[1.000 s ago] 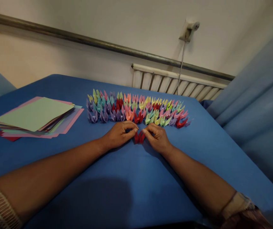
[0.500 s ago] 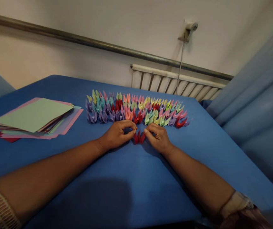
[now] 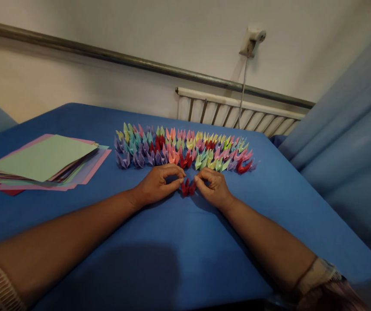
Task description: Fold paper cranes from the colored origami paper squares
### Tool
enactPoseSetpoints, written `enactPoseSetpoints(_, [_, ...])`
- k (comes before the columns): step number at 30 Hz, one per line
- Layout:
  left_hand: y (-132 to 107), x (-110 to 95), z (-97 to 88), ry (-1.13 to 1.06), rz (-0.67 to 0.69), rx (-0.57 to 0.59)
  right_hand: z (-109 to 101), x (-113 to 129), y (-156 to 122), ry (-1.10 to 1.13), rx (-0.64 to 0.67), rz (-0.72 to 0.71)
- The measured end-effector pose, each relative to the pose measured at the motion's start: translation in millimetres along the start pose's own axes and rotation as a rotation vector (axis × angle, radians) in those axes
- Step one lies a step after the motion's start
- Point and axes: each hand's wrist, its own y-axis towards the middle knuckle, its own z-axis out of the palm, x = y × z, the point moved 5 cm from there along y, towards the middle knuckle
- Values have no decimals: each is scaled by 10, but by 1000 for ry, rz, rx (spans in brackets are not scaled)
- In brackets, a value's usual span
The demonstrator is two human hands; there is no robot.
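A small red origami crane (image 3: pixel 188 189) stands on the blue tabletop between my two hands. My left hand (image 3: pixel 159 185) pinches its left tip between thumb and forefinger. On the other side, the thumb and fingertips of my right hand (image 3: pixel 214 185) close on its right tip. Just beyond my fingers are close rows of folded paper cranes (image 3: pixel 174 155) in purple, pink, green, yellow, red and other colours.
A loose stack of coloured paper sheets (image 3: pixel 44 157), pale green on top, lies at the left. Behind the blue table (image 3: pixel 204 259) are a wall rail (image 3: pixel 133 61) and a white radiator (image 3: pixel 217 106). A blue curtain (image 3: pixel 344 142) hangs at the right.
Both hands stay at the red crane with nearly the same pinch. The whole view has shifted slightly, so the paper stack and crane rows appear a little further left.
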Motion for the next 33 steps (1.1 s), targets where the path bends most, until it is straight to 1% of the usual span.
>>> enactPoseSetpoints(8, [-4,-3,1,49,50,-13,0,13,7,71,-25,28])
enactPoseSetpoints(15, [3,38,10,72,38,0,-8,49,5,98,31,8])
enactPoseSetpoints(17, [6,40,17,49,30,6,-12,9,9,116,19,36])
enactPoseSetpoints(21, [9,42,38,24,30,32,45,-183,10,229,-26,169])
enactPoseSetpoints(23, [10,46,48,27,34,50,131,-269,12,294,41,204])
enactPoseSetpoints(27, [12,62,67,40,35,84,241,-331,15,392,181,192])
enactPoseSetpoints(33, [6,92,103,49,17,149,203,-266,31,388,240,108])
